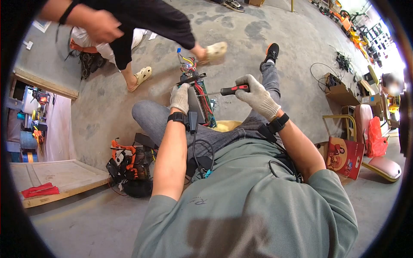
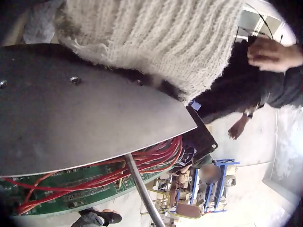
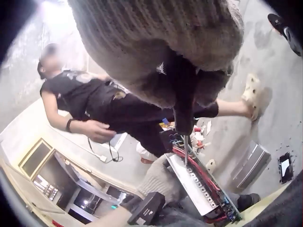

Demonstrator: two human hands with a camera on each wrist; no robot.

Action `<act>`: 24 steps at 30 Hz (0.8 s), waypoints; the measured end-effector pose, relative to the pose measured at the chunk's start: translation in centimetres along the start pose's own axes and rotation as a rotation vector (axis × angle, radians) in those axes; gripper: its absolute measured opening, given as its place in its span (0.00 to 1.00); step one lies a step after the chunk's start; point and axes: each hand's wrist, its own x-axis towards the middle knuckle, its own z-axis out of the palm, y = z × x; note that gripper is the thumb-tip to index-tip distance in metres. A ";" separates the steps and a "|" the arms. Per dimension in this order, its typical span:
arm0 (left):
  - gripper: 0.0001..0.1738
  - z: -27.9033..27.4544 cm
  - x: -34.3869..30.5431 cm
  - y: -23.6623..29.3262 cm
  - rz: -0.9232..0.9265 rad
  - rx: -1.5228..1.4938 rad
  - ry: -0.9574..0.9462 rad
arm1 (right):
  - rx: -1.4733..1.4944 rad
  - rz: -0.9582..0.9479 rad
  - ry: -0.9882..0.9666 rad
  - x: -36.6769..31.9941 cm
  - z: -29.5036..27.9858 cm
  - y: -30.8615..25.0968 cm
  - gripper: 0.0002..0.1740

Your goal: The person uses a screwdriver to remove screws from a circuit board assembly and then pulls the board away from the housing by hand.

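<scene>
My gloved left hand (image 1: 180, 98) grips the side of a long electronic unit, at the edge of its grey metal plate (image 2: 94, 123). Red wires (image 2: 156, 161) and a green circuit board (image 2: 71, 196) show along the plate's other edge. The glove covers its fingertips in the left wrist view. My gloved right hand (image 1: 257, 95) holds a red and black screwdriver (image 1: 234, 89) by its handle. Its steel shaft (image 2: 142, 191) points across to the unit, with the end right at the plate's edge beside the wires. The unit lies between my legs, over something yellow (image 1: 226, 125).
Close in front, another person (image 1: 155, 21) in dark clothes and pale clogs stands on the concrete floor (image 1: 241, 34). An orange and black machine (image 1: 131, 161) is at my left, beside a low wooden board (image 1: 64, 176). At right are a red box (image 1: 344, 157) and chairs (image 1: 383, 167).
</scene>
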 end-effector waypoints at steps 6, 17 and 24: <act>0.35 -0.2 1.1 -0.8 -0.046 -0.024 -0.030 | 0.179 0.637 -0.240 0.7 -2.6 -6.2 0.23; 0.29 0.3 1.9 -1.8 -0.104 -0.212 -0.066 | 0.007 0.140 -0.027 0.0 -1.3 -2.7 0.25; 0.31 0.2 2.1 -2.0 -0.060 -0.169 -0.084 | 0.213 0.356 -0.229 0.4 -1.1 -0.5 0.29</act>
